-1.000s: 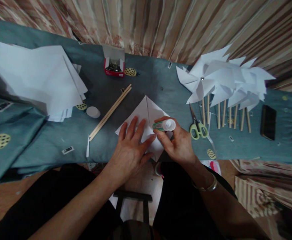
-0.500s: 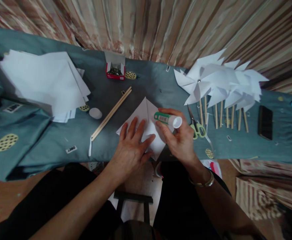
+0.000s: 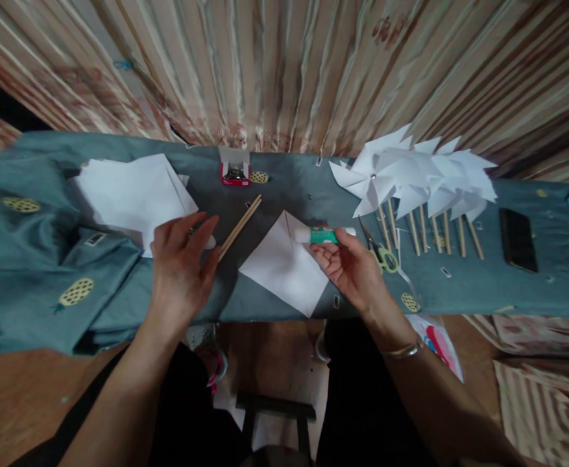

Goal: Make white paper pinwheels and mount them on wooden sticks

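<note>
My right hand (image 3: 355, 269) grips a green and white glue stick (image 3: 324, 235) between thumb and fingers, level above a white square of paper (image 3: 284, 266). The square lies flat with crease lines running in from its corners. My left hand (image 3: 181, 259) hovers to the left, fingers apart and curved down. Just past its fingertips shows part of the white glue cap (image 3: 210, 242); the hand hides the rest. Between the cap and the square lie two thin wooden sticks (image 3: 240, 227), their lower ends hidden by the left hand.
A stack of white paper (image 3: 128, 194) lies at left. A red box of small metal pieces (image 3: 235, 175) stands at the back. To the right are several paper pinwheels (image 3: 411, 172) on sticks, green-handled scissors (image 3: 386, 259) and a black phone (image 3: 518, 240).
My left hand has lifted off the paper square and moved left to the glue cap. The glue stick has turned level in my right hand. The camera view has shifted.
</note>
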### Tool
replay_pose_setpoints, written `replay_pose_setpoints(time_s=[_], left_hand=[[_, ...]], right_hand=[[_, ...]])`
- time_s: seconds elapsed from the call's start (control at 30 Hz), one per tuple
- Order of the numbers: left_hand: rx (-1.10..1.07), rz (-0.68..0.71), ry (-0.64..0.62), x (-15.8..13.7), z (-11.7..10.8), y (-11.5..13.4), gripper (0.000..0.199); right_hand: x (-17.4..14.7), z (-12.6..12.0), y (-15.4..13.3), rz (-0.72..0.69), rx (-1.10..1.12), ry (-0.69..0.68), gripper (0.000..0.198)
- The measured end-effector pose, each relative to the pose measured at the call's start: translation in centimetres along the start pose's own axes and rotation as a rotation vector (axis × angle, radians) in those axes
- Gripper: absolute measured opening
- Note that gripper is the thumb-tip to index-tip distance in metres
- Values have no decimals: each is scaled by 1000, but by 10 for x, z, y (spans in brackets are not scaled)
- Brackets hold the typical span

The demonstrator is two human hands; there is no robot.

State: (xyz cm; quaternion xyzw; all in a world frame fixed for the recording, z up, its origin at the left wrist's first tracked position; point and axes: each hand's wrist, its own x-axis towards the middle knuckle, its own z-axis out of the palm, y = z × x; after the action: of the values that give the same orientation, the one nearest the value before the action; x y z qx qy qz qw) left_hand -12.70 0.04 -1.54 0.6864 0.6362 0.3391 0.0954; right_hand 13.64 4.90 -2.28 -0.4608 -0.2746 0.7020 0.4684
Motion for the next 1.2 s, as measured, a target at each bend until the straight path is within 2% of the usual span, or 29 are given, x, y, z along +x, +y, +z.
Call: replay_pose_setpoints(time_s=[0.13,0.3,0.37,0.43,0.53,0.6,0.67,0.8,1.2], left_hand=[[43,-12,-70,-2,-2,-19,35],[65,-13,-26,-2,0,-26,31],[-4,-56,41,0,-3,-20,28],[-197,-163,151,1,-5,-8,29],[-797,-445,302,0,-1,15,32],[-1060,-607,226,-1,5,28,31],[-1189,-701,134,-3,10,36,31],[-1257,-774,38,-5,15,43,34],[-1231,-763,44,-7,16,49,35]], right_hand=[[-3,3,1,105,20,-82,27],[-6,8,5,143,125,-105,24],[-7,10,6,120,157,-112,23],[-9,11,6,93,158,-122,24],[-13,15,6,90,133,-151,26],[-15,19,7,110,134,-179,28],[-17,22,8,126,140,-206,27],[-17,25,10,131,124,-219,28],[-21,28,9,108,44,-230,28]])
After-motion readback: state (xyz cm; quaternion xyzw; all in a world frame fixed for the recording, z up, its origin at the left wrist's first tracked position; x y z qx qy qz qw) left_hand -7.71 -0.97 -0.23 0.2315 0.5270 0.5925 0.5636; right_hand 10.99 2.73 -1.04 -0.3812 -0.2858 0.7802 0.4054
